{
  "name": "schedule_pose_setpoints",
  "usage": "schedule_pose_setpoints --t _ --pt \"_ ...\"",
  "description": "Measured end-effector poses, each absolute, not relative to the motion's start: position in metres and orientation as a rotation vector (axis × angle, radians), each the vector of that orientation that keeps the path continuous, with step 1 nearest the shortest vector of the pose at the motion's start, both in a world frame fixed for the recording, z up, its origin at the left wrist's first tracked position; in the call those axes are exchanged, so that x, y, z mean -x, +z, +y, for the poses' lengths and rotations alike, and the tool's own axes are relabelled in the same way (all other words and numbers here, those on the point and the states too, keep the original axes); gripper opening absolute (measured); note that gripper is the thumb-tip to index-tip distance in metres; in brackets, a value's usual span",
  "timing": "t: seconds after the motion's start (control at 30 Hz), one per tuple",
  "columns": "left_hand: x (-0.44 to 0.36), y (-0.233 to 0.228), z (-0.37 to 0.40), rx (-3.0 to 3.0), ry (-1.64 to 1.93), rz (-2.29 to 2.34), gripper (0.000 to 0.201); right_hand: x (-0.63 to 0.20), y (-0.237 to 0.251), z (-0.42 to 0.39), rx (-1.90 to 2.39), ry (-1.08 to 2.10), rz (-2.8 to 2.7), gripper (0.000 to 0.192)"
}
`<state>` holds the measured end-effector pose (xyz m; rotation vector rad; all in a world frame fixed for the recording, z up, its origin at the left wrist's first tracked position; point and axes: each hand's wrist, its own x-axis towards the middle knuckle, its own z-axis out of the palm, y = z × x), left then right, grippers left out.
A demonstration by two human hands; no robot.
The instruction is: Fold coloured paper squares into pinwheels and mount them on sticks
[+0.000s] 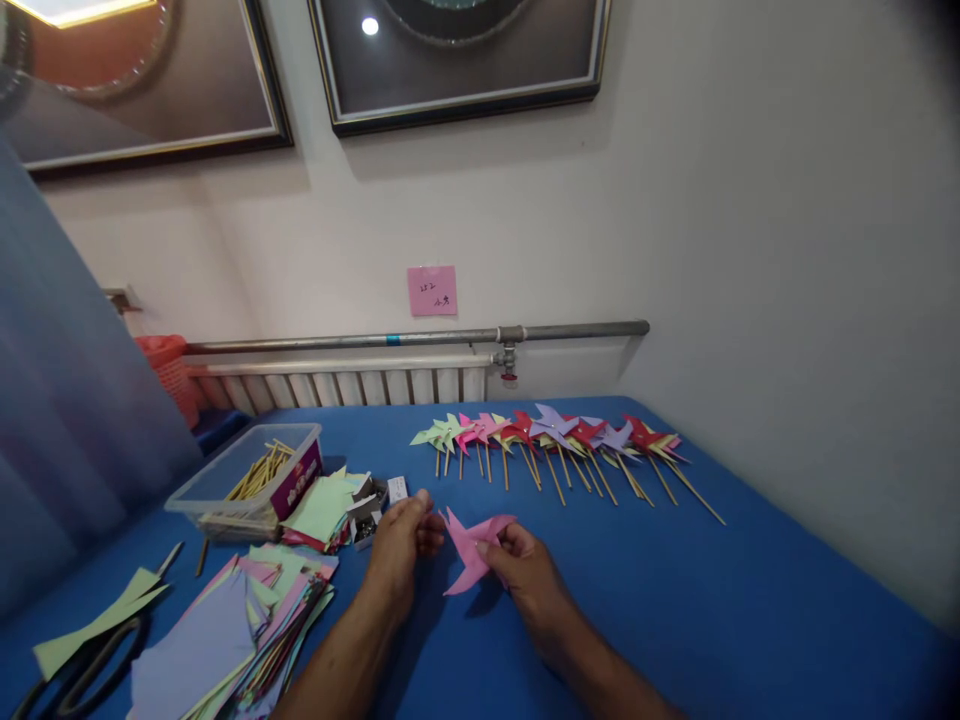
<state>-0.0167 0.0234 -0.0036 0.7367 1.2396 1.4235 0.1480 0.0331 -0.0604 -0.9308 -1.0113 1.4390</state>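
Observation:
A pink paper pinwheel (pixel 469 553), its blades folded in to the centre, is pinched in my right hand (pixel 525 570), thumb on the front and fingers behind. No stick shows on it. Just to the left, apart from the pinwheel, is my left hand (pixel 409 535) with its fingers curled and thumb and forefinger close together. Anything between those fingertips is too small to make out. Beside that hand lie small open boxes of metal pins (pixel 365 522) and a little white box (pixel 397 489).
Finished pinwheels on sticks (pixel 551 430) lie in a row towards the back of the blue table (pixel 675 620). At left are a clear plastic tub of sticks (pixel 262 475), green paper squares (pixel 324 505), stacked coloured paper (pixel 202 630) and black-handled scissors (pixel 105 665) under green paper.

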Motion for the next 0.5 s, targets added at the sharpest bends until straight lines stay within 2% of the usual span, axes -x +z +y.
schedule_pose_setpoints --t 0.13,0.3,0.5 --pt "0.0152 -0.0072 0.0235 -0.968 1.370 1.358 0.050 -0.1472 -0.0612 0.0362 0.920 1.455 -1.004 0.046" --pt "0.0102 -0.0125 0.0222 -1.115 1.356 1.427 0.025 -0.1498 -0.0623 0.0360 0.922 1.468 -1.009 0.042" --pt "0.0101 -0.0113 0.0228 -1.125 1.420 1.415 0.019 -0.1508 -0.0611 0.0333 0.934 1.461 -1.035 0.040"
